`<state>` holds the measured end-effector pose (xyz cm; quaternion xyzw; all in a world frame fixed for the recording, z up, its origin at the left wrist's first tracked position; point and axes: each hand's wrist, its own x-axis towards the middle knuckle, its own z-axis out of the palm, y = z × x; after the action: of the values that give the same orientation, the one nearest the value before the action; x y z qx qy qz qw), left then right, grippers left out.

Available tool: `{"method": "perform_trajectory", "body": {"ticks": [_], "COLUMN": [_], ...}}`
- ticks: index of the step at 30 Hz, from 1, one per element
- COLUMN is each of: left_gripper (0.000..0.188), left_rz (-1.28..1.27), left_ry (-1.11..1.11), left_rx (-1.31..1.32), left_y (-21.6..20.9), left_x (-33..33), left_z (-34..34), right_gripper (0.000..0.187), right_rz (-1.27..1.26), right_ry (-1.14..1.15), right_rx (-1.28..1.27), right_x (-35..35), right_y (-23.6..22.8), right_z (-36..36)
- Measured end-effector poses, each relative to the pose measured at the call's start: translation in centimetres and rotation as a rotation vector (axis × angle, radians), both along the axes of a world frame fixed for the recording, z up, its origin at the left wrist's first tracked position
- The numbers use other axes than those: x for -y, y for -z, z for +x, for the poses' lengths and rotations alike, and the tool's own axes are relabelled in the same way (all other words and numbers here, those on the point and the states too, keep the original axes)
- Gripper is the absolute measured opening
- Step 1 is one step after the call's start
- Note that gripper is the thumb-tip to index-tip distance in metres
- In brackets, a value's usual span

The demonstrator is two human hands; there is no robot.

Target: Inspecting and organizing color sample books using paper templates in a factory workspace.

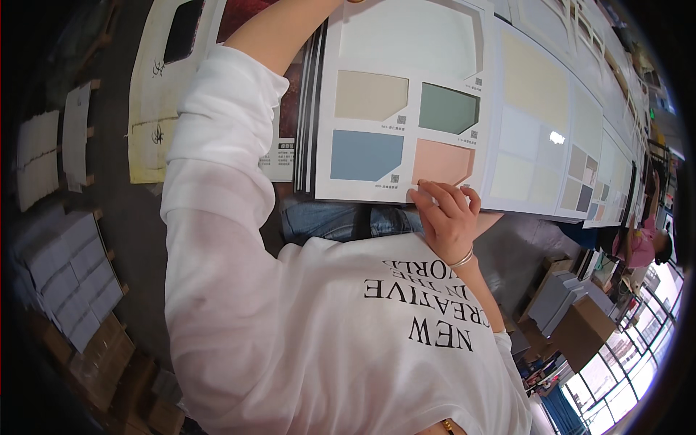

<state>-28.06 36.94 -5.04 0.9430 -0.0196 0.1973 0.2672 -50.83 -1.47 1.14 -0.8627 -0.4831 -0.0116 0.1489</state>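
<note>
A white sample page (370, 191) with cut-out windows lies in front of me, on a stack of dark-edged boards (308, 109). Its windows show a large pale panel (406, 36) and beige (371, 96), green (448, 109), blue (366, 154) and pink (444, 161) swatches. My right hand (446, 212) is at the page's near edge, its fingers bent and bunched, fingertips touching the bottom of the pink swatch. Whatever they pinch is too small to make out. My left forearm (283, 32) reaches across the far left of the page, its hand beyond the top edge of view.
More sample boards (533, 116) continue rightward along the table. A cream printed sheet (156, 109) with a dark panel lies at left. Stacked white sheets (72, 268) stand on the left floor; a cardboard box (582, 333) is at right. Another person in pink (638, 246) is farther right.
</note>
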Motion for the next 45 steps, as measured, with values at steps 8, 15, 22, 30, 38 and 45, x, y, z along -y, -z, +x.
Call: {"method": "perform_trajectory", "body": {"ticks": [8, 15, 22, 30, 38, 45], "left_gripper": [0.027, 0.029, 0.03, 0.021, 0.023, 0.032], "left_rz": [-0.032, -0.047, -0.082, -0.248, -0.538, -0.652], "left_ry": [0.01, -0.01, -0.01, -0.14, -0.398, -0.397], "left_rx": [0.005, -0.04, -0.058, 0.059, 0.046, -0.086], "left_y": [1.4, 0.4, 1.2, 1.1, 7.8, 7.0], "left_x": [-0.1, 0.7, 0.1, -1.7, -10.9, -6.9], "left_z": [0.4, -0.6, -0.4, -1.1, -5.4, -7.5], "right_gripper": [0.034, 0.033, 0.03, 0.032, 0.031, 0.034], "right_rz": [0.008, 0.011, 0.01, 0.007, 0.027, 0.013], "right_ry": [0.0, 0.007, 0.004, 0.014, 0.017, 0.007], "right_rx": [0.001, -0.001, -0.01, -0.005, -0.018, -0.01], "right_x": [0.1, 0.1, 0.0, 0.0, -0.1, 0.2], "right_y": [-0.1, 0.0, 0.0, -0.2, -0.1, -0.1], "right_z": [0.1, 0.1, 0.1, 0.3, 0.1, 0.1]}}
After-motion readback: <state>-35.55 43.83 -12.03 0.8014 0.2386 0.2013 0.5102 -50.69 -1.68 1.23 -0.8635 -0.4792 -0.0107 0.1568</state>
